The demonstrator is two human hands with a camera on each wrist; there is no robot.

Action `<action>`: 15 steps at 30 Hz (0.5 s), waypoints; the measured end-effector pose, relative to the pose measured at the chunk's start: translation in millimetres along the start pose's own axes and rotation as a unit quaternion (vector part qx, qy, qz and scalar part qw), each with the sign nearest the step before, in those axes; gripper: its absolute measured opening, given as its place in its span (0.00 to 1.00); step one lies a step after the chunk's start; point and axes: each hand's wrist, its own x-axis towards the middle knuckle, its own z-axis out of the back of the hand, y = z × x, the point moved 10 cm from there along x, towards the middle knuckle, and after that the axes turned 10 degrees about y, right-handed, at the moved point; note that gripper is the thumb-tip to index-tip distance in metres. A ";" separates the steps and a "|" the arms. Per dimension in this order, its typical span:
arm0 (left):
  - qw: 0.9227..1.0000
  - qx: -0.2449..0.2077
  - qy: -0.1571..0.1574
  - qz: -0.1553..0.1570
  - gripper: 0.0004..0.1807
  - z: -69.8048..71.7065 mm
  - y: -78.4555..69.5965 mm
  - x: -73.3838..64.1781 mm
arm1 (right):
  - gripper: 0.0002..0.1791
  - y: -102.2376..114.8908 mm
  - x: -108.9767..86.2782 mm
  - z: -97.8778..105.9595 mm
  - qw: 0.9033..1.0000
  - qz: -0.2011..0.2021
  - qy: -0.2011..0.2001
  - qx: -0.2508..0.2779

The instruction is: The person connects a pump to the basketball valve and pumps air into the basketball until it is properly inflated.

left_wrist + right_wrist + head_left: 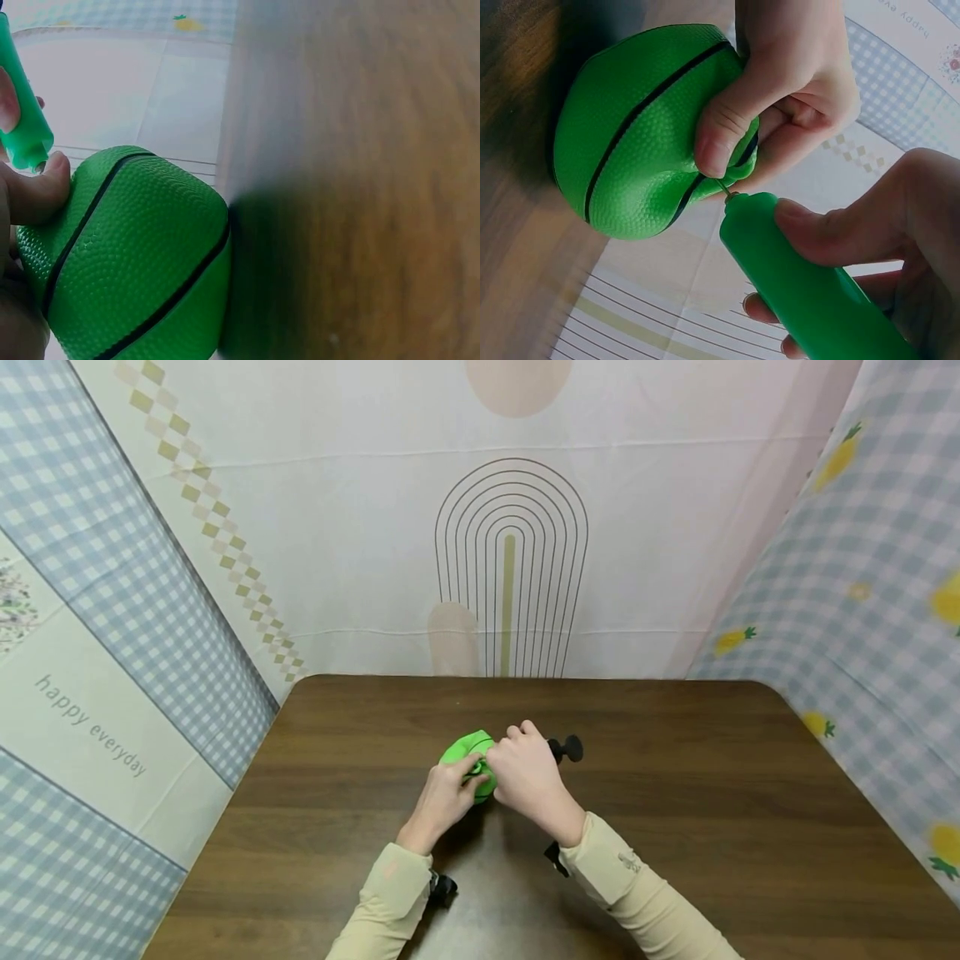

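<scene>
A green, partly caved-in ball [634,127] with black seam lines rests on the table. My left hand [442,797] pinches a fold of it between thumb and fingers. From the right, my right hand [528,777] grips a green hand pump [802,277]; its black handle [572,748] sticks out to the far right in the head view. A thin needle [724,187] on the pump's tip meets the ball right beside the left thumb. How deep it sits in the ball is hidden. In the left wrist view, the ball's rounded side [142,255] faces the camera.
Both hands work near the middle of a brown wooden table [675,827]. A patterned white cloth [360,543] hangs behind it, with checked cloths on the left and right. Black straps with small devices [442,891] sit at the cuffs of the beige sleeves.
</scene>
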 end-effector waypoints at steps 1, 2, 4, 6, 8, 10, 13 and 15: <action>1.000 -0.005 0.000 0.005 0.13 0.3 1.9 -0.9 | 0.20 0.7 0.5 -1.0 1.000 0.001 0.003 0.003; 1.000 -0.008 -0.002 0.010 0.13 0.6 4.0 -1.7 | 0.19 1.1 0.6 -2.1 1.000 0.003 0.004 0.006; 0.999 -0.021 -0.003 0.025 0.14 1.7 8.6 -2.7 | 0.15 -1.1 0.0 -4.0 1.000 0.002 0.003 0.019; 0.998 -0.034 -0.002 0.043 0.14 2.3 13.6 -2.6 | 0.11 -7.0 -1.9 -6.2 0.999 -0.006 -0.002 0.037; 0.997 -0.050 0.004 0.065 0.15 2.3 18.5 -1.2 | 0.07 -15.7 -4.6 -8.7 0.998 -0.018 -0.008 0.063; 0.994 -0.066 0.011 0.088 0.15 3.2 22.3 1.8 | 0.07 -25.3 -7.4 -11.4 0.995 -0.030 -0.016 0.097; 0.989 -0.089 0.017 0.115 0.15 5.6 27.8 5.1 | 0.09 -35.9 -10.7 -12.6 0.988 -0.038 -0.027 0.147; 0.987 -0.097 0.015 0.127 0.15 9.4 30.2 5.9 | 0.10 -39.6 -11.2 -11.3 0.985 -0.034 -0.032 0.166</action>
